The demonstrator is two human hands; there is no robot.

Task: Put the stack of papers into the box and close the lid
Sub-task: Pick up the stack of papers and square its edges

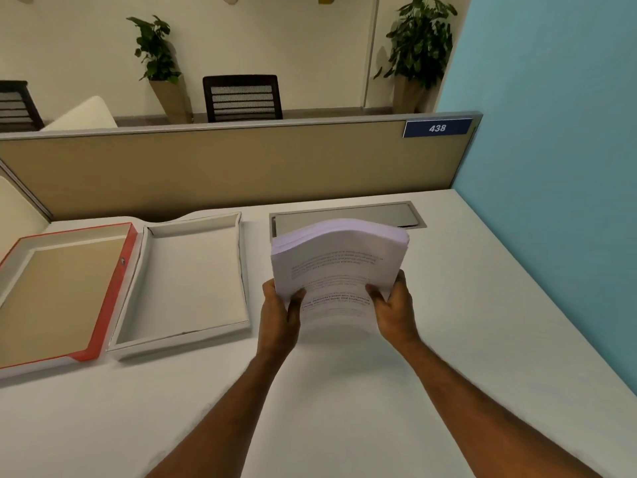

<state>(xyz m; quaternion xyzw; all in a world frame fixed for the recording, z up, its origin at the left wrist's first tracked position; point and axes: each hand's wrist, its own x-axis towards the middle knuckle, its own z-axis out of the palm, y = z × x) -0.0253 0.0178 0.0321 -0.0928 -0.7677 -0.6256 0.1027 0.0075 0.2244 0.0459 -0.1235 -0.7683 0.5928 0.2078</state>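
I hold the stack of papers (339,270) up off the white desk (344,408) with both hands, to the right of the open box (193,281) and clear of it. My left hand (279,312) grips the stack's lower left edge, thumb laid across the printed front sheet and fingers behind; my right hand (393,308) clamps the lower right edge the same way. The stack stands nearly upright between my hands, its top bowing away from me and its lower edge blurred. The box lies flat on the desk just left of my left hand, its pale inside bare. Joined along the box's left side, the lid (58,291) lies open and face up, brown inside with a red rim. Beyond the stack, right of the box, a grey cable hatch (348,215) is set into the desk, partly hidden by the papers. Behind the box runs a tan partition (224,167) bearing a blue plate (437,128) marked 438.
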